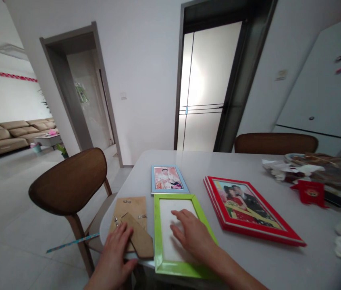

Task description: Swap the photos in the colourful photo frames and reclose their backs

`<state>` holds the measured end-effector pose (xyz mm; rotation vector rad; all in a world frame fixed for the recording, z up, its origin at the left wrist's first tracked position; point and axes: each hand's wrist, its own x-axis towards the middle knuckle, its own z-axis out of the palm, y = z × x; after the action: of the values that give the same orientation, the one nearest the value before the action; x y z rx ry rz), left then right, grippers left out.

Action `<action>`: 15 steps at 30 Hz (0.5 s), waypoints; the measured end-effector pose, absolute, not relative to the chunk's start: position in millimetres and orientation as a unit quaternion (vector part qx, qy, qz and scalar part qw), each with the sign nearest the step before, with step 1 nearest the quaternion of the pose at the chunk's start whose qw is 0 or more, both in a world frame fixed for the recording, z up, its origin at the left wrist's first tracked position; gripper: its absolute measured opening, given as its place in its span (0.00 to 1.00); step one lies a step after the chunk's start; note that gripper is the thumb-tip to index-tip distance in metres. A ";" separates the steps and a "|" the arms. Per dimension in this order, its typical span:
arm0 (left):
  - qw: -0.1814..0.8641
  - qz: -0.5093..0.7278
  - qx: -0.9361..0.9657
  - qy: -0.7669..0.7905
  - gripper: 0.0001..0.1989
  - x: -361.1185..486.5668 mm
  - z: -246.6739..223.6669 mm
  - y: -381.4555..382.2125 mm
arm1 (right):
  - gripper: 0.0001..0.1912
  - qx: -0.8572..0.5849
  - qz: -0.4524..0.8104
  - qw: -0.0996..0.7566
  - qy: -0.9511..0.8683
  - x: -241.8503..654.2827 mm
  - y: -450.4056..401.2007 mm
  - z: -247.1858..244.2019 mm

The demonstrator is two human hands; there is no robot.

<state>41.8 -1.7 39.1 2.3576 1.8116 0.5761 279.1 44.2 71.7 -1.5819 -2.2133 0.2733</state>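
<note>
The left hand point(113, 251) is laid open on a brown fibreboard frame backing point(128, 209), fingers spread and slightly curved, near the hinged easel strut point(140, 237). No firm pinch is seen, and the fingertips are angled toward the strut. Small metal clips point(127, 201) are fixed on the backing, clear of the palm. The backing lies flat at the table's point(279, 257) near edge, and its lower corner seems to overhang slightly.

The right hand point(188, 233) is also open, palm down, with the fingers resting on a white sheet point(170, 229) inside a lime-green picture frame point(158, 237). Nothing is gripped by it. The frame lies face up, just beside the backing, with its lower edge at the table edge.

Flat, spread fingers are judged suitable here: the pieces are kept steady without bending the strut, and the clips are left unobstructed.

Farther up the table, a small blue-edged frame point(168, 179) lies above the green frame. A stack of red frames point(258, 229) is placed to the right. A heap of plastic-wrapped items point(309, 169) and a red packet point(309, 192) are seen near the far right edge. A wooden chair point(67, 181) stands at the left.
</note>
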 end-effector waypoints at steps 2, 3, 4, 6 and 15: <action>0.040 0.181 0.765 0.617 0.30 18.9 33.0 0.4 | 0.18 -0.500 0.109 0.221 -0.830 248.7 35.0 72.8; 0.032 0.183 0.765 0.616 0.29 10.6 29.2 1.6 | 0.20 -0.474 0.110 0.223 -0.845 232.9 31.1 71.9; 0.026 0.189 0.766 0.614 0.29 4.0 25.2 2.7 | 0.22 -0.456 0.108 0.220 -0.855 217.9 27.8 70.0; 0.015 0.203 0.766 0.610 0.27 -5.6 18.9 4.7 | 0.25 -0.446 0.108 0.209 -0.863 193.6 23.9 64.6; -0.039 0.321 0.801 0.503 0.23 9.7 51.6 6.4 | 0.23 -0.442 0.177 0.331 -0.815 219.5 14.8 87.8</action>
<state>9.7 6.4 51.6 2.5814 1.6221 1.0356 219.5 14.8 87.8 -1.1562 -2.1303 0.4636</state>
